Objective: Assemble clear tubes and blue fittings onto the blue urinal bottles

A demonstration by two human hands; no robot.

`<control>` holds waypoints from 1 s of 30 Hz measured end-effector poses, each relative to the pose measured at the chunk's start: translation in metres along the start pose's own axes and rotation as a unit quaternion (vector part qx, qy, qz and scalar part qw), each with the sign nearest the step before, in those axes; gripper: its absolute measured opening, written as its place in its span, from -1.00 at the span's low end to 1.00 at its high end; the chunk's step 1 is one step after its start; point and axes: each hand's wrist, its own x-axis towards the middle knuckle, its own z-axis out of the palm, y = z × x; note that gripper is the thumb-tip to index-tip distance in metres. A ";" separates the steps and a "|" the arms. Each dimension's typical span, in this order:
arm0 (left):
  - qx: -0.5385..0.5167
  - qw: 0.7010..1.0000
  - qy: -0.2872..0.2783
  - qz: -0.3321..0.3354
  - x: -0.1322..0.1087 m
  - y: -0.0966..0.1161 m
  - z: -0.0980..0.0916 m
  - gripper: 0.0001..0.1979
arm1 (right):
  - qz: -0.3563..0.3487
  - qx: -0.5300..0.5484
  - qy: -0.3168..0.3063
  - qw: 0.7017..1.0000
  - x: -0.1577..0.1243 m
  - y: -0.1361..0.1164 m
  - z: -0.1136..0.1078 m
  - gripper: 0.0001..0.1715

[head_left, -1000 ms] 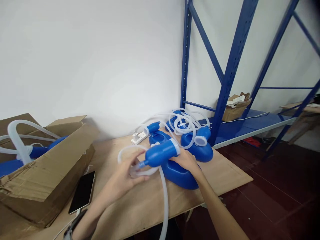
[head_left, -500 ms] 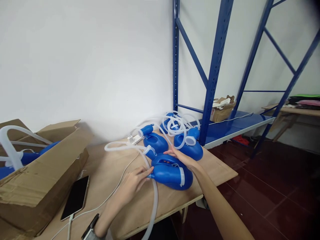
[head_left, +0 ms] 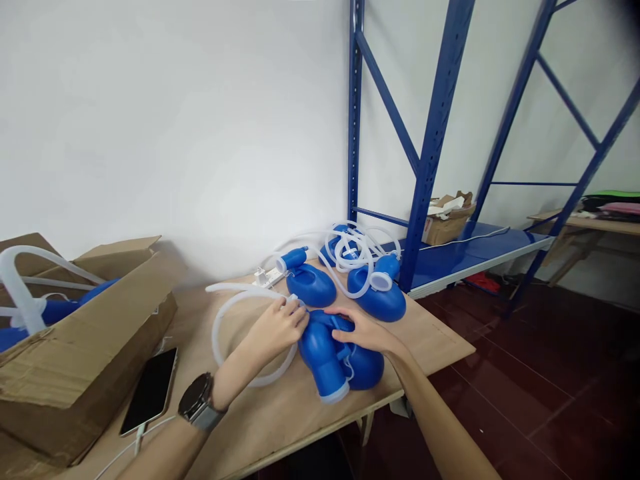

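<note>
Swung round since a moment ago, the bottle (head_left: 340, 357) now points its neck at me, my right hand (head_left: 363, 331) flat on it, left hand (head_left: 277, 325) pinching its tube (head_left: 220, 320).

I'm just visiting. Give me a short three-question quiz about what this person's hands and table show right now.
1. True or false: the right hand rests on the nearest blue container.
2. The left hand grips which item? A) phone B) white hose C) cardboard box
3. Fill in: the phone lies beside the ____ box.

Key: 1 true; 2 B, the white hose; 3 cardboard.
</note>
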 end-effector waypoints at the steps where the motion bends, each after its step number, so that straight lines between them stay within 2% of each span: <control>1: 0.018 1.000 -0.013 0.016 0.009 -0.001 -0.003 -0.78 | -0.003 -0.002 -0.003 1.000 -0.001 0.000 0.002 -0.26; 3: 0.031 0.998 -0.025 0.039 0.024 -0.004 -0.008 -0.82 | 0.009 0.014 -0.005 1.000 -0.004 0.000 0.005 -0.27; 6: 0.021 0.998 -0.014 0.059 0.035 -0.011 -0.009 -0.85 | 0.024 0.060 -0.006 0.998 -0.008 0.001 0.007 -0.24; 10: -0.009 0.993 0.026 0.112 0.034 -0.023 -0.007 -0.85 | -0.042 0.055 -0.026 0.997 -0.009 0.004 0.008 -0.17; 14: 0.009 0.989 0.042 0.141 0.037 -0.029 -0.004 -0.86 | -0.052 -0.021 -0.014 0.998 -0.009 0.007 0.013 -0.45; 16: 0.018 0.989 0.056 0.136 0.043 -0.028 -0.001 -0.82 | -0.045 -0.030 -0.006 0.999 -0.009 0.007 0.015 -0.50; 18: 0.026 0.987 0.073 0.140 0.053 -0.025 0.002 -0.79 | -0.055 -0.040 0.005 0.998 -0.010 0.006 0.016 -0.44; 22: 0.026 0.981 0.087 0.170 0.071 -0.016 0.008 -0.76 | -0.082 -0.097 0.009 0.992 -0.010 0.005 0.016 -0.18; 24: 0.010 0.984 0.088 0.155 0.076 -0.013 0.008 -0.65 | -0.065 -0.113 0.005 0.991 -0.010 0.006 0.017 -0.18; 26: -0.020 0.989 0.098 0.106 0.075 -0.010 0.004 -0.53 | -0.043 -0.112 0.007 0.993 -0.009 0.007 0.018 -0.20; 28: -0.075 0.989 0.128 0.017 0.065 -0.005 -0.002 -0.50 | -0.043 -0.100 0.015 0.994 -0.009 0.010 0.019 -0.14; 30: -0.164 0.967 0.171 -0.097 0.044 0.005 -0.008 -0.57 | -0.060 -0.075 0.022 0.995 -0.010 0.012 0.019 -0.10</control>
